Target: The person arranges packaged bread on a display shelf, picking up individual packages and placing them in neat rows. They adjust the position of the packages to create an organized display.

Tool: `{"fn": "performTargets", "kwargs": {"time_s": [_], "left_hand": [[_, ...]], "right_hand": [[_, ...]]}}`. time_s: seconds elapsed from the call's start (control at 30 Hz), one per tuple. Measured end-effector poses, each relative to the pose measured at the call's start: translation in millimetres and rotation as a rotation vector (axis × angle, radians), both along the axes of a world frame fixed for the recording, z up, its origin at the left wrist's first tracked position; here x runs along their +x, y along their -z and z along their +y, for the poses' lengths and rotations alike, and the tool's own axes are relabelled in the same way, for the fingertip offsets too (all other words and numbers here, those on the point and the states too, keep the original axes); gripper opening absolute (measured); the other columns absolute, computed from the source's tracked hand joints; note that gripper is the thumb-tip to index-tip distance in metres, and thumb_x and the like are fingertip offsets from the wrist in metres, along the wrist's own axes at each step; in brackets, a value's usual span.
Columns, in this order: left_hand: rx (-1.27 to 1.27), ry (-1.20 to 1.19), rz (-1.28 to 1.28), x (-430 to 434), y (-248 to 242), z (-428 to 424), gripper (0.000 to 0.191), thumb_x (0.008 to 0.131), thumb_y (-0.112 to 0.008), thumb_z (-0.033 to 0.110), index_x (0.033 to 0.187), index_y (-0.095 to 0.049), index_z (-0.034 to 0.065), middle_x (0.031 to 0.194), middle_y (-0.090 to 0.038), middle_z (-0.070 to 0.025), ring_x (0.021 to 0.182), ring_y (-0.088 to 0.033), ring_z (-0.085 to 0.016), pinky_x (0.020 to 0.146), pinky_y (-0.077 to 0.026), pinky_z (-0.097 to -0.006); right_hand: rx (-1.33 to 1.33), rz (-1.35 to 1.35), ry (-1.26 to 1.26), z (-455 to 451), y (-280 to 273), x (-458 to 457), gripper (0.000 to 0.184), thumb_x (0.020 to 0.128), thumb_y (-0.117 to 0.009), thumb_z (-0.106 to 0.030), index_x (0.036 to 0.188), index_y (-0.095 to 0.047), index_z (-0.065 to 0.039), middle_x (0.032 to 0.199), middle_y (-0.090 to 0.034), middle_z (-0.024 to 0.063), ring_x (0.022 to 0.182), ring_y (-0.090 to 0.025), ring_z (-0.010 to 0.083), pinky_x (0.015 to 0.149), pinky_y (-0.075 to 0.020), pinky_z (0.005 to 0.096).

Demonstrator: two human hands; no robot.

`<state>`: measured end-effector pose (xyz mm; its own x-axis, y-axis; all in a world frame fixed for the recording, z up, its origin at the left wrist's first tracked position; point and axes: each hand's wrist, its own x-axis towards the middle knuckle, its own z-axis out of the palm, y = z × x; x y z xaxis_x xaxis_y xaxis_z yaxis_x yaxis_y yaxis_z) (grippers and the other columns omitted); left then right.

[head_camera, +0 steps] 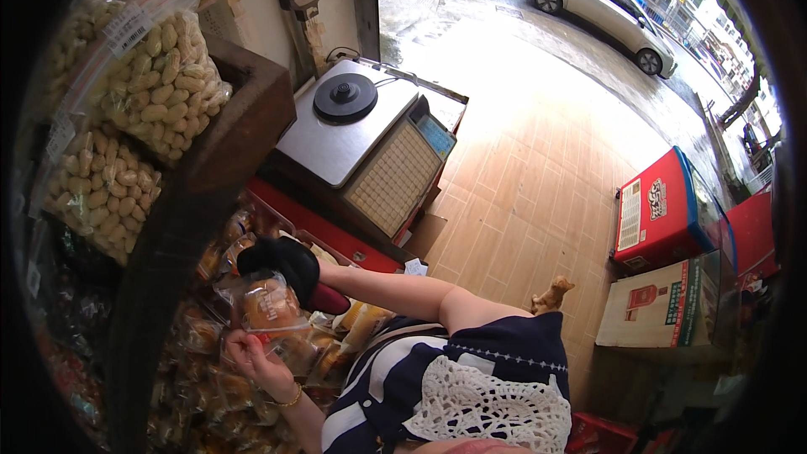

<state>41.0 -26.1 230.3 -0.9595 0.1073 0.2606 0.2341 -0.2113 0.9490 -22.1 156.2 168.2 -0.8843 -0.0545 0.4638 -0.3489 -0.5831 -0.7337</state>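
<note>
A bread roll in a clear plastic wrapper (270, 304) lies between my two hands, over a heap of similar wrapped rolls. My left hand (257, 356), bare with a gold bracelet at its wrist, pinches the near edge of that wrapper. Black and maroon fabric, apparently a glove or mitt, covers my right hand (287, 268). This hand is against the far side of the wrapped roll. Its fingers are hidden, so I cannot see how they grip. More wrapped rolls (230, 391) fill the space below, and yellowish packets (362, 321) lie near my body.
Bags of peanuts (165, 85) rest by a brown ledge (252, 94). Beyond stands a weighing scale (328, 139) with an electric kettle base (345, 98) on top. An orange cat (552, 296) sits on the tiled floor, near a red chest freezer (662, 208) and a cardboard box (643, 302).
</note>
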Motion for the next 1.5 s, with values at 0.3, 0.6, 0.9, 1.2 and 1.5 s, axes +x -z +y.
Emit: {"fn": "performTargets", "kwargs": {"time_s": [0.3, 0.6, 0.9, 1.2, 1.5], "left_hand": [[-0.412, -0.317, 0.186, -27, 17, 14, 0.034, 0.098, -0.043, 0.020, 0.125, -0.041, -0.0011, 0.128, -0.045, -0.0157, 0.118, -0.046, -0.023, 0.101, -0.035, -0.0352], [0.149, -0.290, -0.125, 4, 28, 30, 0.069, 0.085, -0.066, 0.019, 0.141, -0.029, 0.0057, 0.138, -0.039, -0.0137, 0.121, -0.044, -0.025, 0.100, -0.039, -0.0362], [-0.027, -0.237, -0.015, -20, 25, -1, 0.042, 0.084, -0.067, 0.002, 0.118, -0.043, 0.0052, 0.108, -0.051, -0.0045, 0.095, -0.053, -0.012, 0.081, -0.044, -0.0234], [-0.572, -0.005, 0.077, -83, 49, 9, 0.048, 0.084, -0.069, 0.036, 0.114, -0.048, 0.0036, 0.111, -0.053, -0.0100, 0.098, -0.058, -0.019, 0.081, -0.049, -0.0310], [-1.319, -0.016, 0.447, -171, 69, 4, 0.019, 0.084, -0.065, 0.028, 0.090, -0.063, 0.0096, 0.108, -0.061, -0.0117, 0.104, -0.056, -0.030, 0.090, -0.044, -0.0418]], "right_hand": [[-0.189, -0.158, -0.119, -26, 32, 0, 0.048, 0.092, -0.060, -0.022, 0.134, -0.046, -0.003, 0.126, -0.054, -0.0003, 0.110, -0.052, 0.0095, 0.096, -0.0410, 0.0263], [-0.259, -0.305, 0.201, -20, -17, 27, 0.031, 0.088, -0.055, -0.012, 0.117, -0.057, -0.001, 0.108, -0.062, 0.0022, 0.097, -0.057, 0.0100, 0.086, -0.0469, 0.0251], [0.969, 0.254, 0.414, -1, 29, 26, 0.067, 0.055, -0.082, -0.041, 0.104, -0.062, -0.001, 0.092, -0.061, 0.0200, 0.086, -0.060, 0.0384, 0.075, -0.0480, 0.0399], [1.257, 0.120, 0.713, 71, -50, 41, 0.046, 0.064, -0.076, -0.039, 0.096, -0.065, -0.008, 0.086, -0.064, 0.0121, 0.074, -0.061, 0.0346, 0.063, -0.0508, 0.0373], [1.346, 0.465, 0.865, 82, -55, 41, 0.020, 0.074, -0.068, -0.027, 0.091, -0.070, -0.017, 0.090, -0.067, 0.0050, 0.076, -0.064, 0.0260, 0.064, -0.0526, 0.0333]]}}
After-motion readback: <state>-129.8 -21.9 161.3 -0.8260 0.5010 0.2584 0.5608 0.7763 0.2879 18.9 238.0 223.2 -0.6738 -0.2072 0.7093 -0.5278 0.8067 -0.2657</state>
